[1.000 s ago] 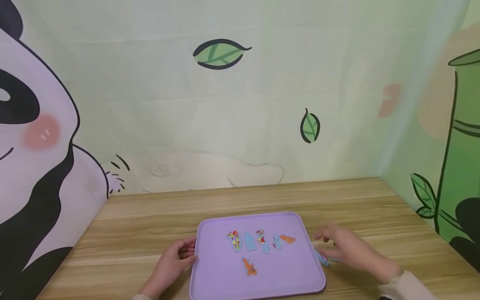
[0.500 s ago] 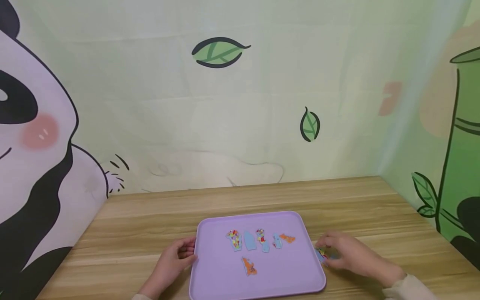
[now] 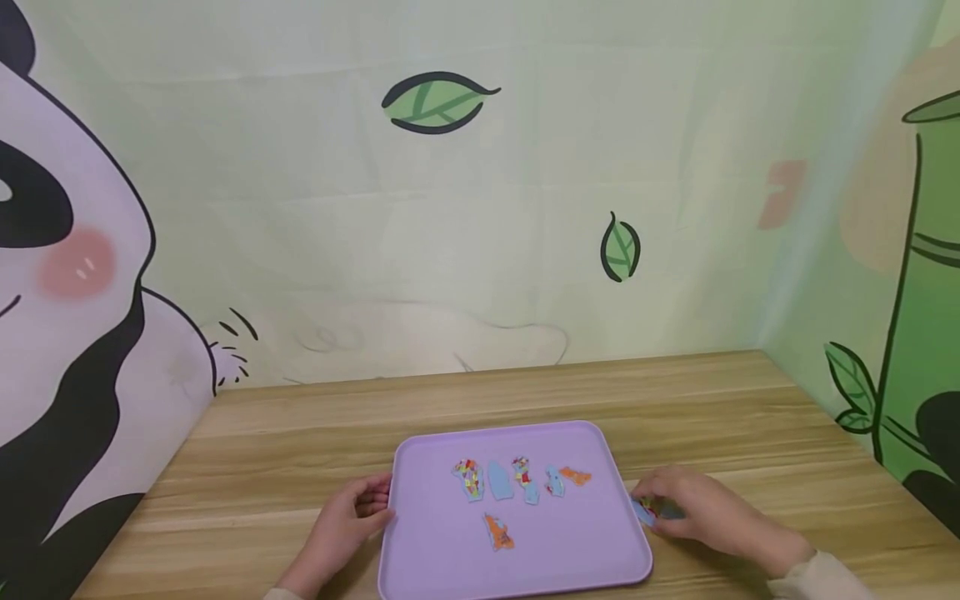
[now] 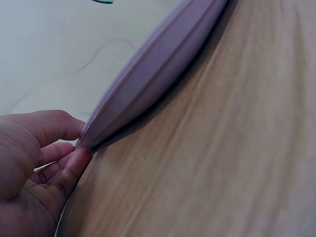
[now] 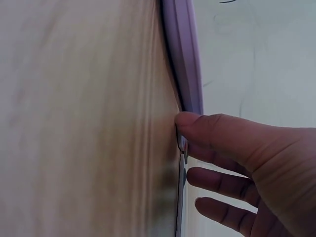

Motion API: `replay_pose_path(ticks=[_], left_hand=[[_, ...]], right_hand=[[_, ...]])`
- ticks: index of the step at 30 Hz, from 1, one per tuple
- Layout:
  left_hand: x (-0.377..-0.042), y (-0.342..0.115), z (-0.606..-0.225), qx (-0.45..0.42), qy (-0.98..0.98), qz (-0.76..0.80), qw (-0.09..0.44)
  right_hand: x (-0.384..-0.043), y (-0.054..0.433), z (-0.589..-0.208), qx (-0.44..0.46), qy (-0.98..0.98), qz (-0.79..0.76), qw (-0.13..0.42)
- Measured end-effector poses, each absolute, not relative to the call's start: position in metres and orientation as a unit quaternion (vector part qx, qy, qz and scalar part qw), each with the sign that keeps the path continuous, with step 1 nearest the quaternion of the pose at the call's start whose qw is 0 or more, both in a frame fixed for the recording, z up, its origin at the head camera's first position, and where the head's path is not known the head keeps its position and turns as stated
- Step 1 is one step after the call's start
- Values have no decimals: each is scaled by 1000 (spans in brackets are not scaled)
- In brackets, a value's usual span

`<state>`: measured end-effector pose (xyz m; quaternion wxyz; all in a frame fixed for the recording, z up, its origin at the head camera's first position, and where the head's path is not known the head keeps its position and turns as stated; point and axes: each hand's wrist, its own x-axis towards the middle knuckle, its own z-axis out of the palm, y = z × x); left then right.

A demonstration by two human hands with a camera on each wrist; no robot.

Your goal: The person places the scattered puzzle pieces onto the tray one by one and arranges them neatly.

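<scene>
A purple tray (image 3: pixel 450 575) lies on the wooden table. At its left edge my left hand (image 3: pixel 337 525) holds the rim between thumb and fingers; the left wrist view shows the fingertips against the tray's side. Beyond the tray's right edge, my right hand (image 3: pixel 708 510) pinches a small blue and multicoloured puzzle piece (image 3: pixel 642 510), partly hidden by the fingers. More of the pieces seem to lie under that hand. In the right wrist view the thumb (image 5: pixel 212 128) is at the piece's edge, low beside the tray.
On the tray, a row of irregular pieces holds a multicoloured one (image 3: pixel 470 481), a plain blue one (image 3: pixel 499 481) and an orange one (image 3: pixel 576 475). Another orange piece (image 3: pixel 498 533) lies nearer the front. A painted wall (image 3: pixel 315 208) stands behind the table (image 3: pixel 315 417).
My right hand has lowered onto the pieces right of the tray, and its thumb and fingers have closed in on one. The left hand and the tray have stayed in place.
</scene>
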<state>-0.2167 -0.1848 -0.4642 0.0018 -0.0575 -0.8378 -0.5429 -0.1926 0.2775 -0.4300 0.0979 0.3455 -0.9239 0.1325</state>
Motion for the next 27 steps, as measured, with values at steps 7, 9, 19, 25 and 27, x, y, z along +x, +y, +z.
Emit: replay_pose_path(ticks=[7, 9, 19, 25, 27], left_hand=[[-216, -184, -463, -57, -836, -546, 7], [-216, -184, -463, -60, -836, -546, 6], [-217, -185, -463, -65, -835, -546, 2], [-217, -185, -463, -70, -837, -543, 4], [-217, -185, -463, -72, -836, -544, 3]], right_hand=[[-192, 277, -429, 323, -934, 129, 81], [-192, 277, -430, 326, -932, 132, 85], [-190, 276, -427, 308, -934, 152, 94], [-190, 276, -422, 303, -933, 160, 108], [-190, 276, -421, 304, -932, 163, 113]])
